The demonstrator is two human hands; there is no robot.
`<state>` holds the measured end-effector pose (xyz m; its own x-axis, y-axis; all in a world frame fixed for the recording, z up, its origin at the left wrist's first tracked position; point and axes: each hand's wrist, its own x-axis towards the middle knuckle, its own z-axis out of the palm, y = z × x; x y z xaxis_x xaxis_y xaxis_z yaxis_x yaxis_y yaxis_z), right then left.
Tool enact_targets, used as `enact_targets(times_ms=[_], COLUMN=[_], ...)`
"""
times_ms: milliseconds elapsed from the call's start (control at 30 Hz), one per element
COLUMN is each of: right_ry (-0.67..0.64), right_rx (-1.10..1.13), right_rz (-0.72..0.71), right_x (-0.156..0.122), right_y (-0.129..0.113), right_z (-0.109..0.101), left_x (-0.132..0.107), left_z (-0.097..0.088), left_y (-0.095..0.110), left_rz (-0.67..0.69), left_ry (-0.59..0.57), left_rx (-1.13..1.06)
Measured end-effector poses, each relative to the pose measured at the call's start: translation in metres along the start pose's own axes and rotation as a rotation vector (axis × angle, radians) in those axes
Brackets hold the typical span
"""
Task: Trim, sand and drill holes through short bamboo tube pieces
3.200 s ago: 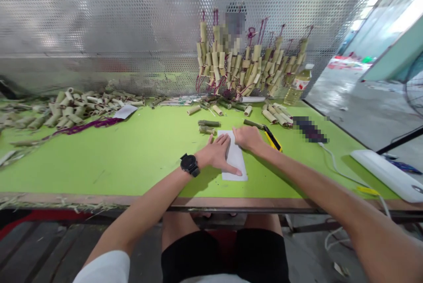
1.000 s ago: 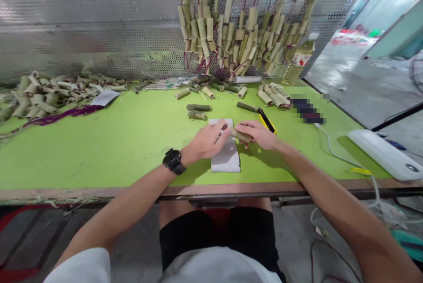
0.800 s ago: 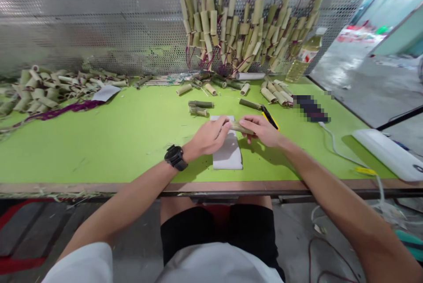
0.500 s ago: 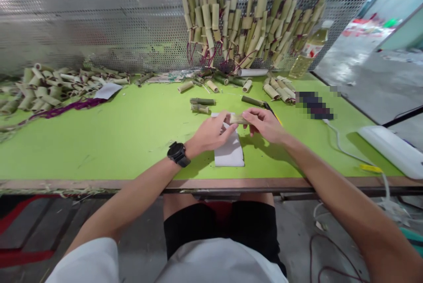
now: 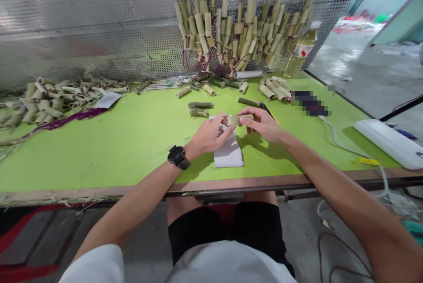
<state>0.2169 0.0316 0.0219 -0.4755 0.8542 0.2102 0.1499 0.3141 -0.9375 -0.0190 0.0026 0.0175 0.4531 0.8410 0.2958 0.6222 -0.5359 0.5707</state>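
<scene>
At one sheet (image 5: 228,151) are one left hand (image 5: 209,135), one right hand (image 5: 264,126) and one tube (image 5: 234,121). Near its far left corner lie two sticks (image 5: 200,105). To its right: one knife (image 5: 264,106), one bottle (image 5: 299,53), one box (image 5: 388,143). To its left: one watch (image 5: 177,157), one card (image 5: 108,100), one uncountable pile (image 5: 42,105).

From my end I see a lime-green counter (image 5: 132,142), a pale greenish-tan bamboo tube (image 5: 235,120), white paper (image 5: 228,155), purple string (image 5: 74,117), a black watch (image 5: 178,157) and a silver panel (image 5: 109,18) dotted with holes.
</scene>
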Motion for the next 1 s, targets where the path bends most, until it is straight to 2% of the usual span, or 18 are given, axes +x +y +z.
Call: enact_targets(times_ms=[200, 433, 700, 1000], right_ry=[-0.007, 0.070, 0.068, 0.126], right_rx=[-0.090, -0.258, -0.317, -0.431], right_rz=[-0.058, -0.161, -0.178, -0.232], right_x=[-0.003, -0.007, -0.007, -0.005], right_y=[-0.002, -0.008, -0.015, -0.008], right_z=[0.002, 0.003, 0.005, 0.010], left_x=[0.000, 0.001, 0.000, 0.000], left_z=[-0.001, 0.000, -0.004, -0.005], left_y=[0.001, 0.003, 0.008, 0.009], left_rz=[-0.035, 0.010, 0.098, 0.062], left_ry=[-0.026, -0.042, -0.044, -0.096], left_rx=[0.026, 0.025, 0.079, 0.007])
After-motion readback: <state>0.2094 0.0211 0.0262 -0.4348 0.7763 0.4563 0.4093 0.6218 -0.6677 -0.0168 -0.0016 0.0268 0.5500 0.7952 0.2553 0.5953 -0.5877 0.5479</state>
